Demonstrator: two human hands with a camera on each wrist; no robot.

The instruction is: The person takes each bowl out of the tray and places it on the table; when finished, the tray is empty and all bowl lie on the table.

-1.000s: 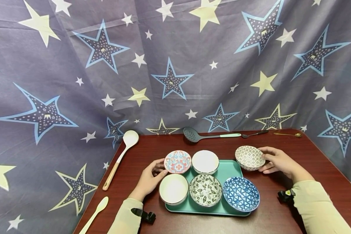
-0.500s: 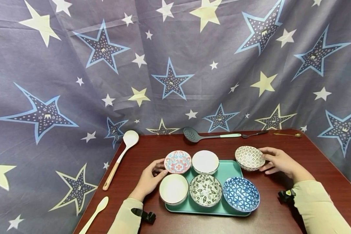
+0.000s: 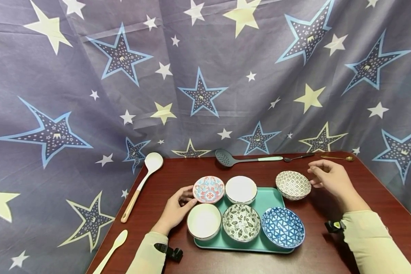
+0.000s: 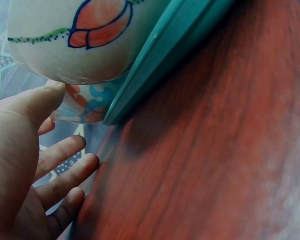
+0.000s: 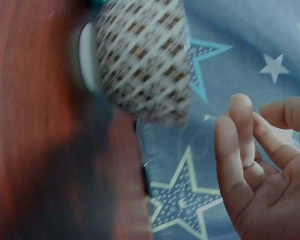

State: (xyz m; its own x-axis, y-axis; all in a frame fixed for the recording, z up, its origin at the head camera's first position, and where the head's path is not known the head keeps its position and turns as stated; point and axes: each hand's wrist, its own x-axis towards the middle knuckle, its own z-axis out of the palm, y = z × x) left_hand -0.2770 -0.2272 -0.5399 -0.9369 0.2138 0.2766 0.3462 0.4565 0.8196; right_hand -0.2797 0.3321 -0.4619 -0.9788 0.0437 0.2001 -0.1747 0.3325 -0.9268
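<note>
My left hand (image 3: 175, 208) grips the side of a small bowl with a red and blue flower pattern (image 3: 208, 189), thumb and index finger at its rim. Three other fingers spread loosely in the left wrist view. A cream bowl (image 3: 204, 221), painted outside with a red bud (image 4: 102, 22), stands close to that thumb. On the right, a brown-and-white checked bowl (image 3: 293, 185) rests on the table beside the tray's back right corner. My right hand (image 3: 332, 182) is just off its rim, holding nothing. In the right wrist view a gap separates the fingers from this bowl.
The green tray (image 3: 244, 246) also bears a white bowl (image 3: 241, 189), a leaf-patterned bowl (image 3: 241, 223) and a blue triangle-patterned bowl (image 3: 282, 227). A slotted spoon (image 3: 225, 158) and two small spoons lie along the back edge. A ladle (image 3: 153, 163) and cream spoon (image 3: 120, 239) lie left.
My right hand has let go of the brown checked bowl and lifted up and back from its rim. The left hand and all the bowls stay where they were.
</note>
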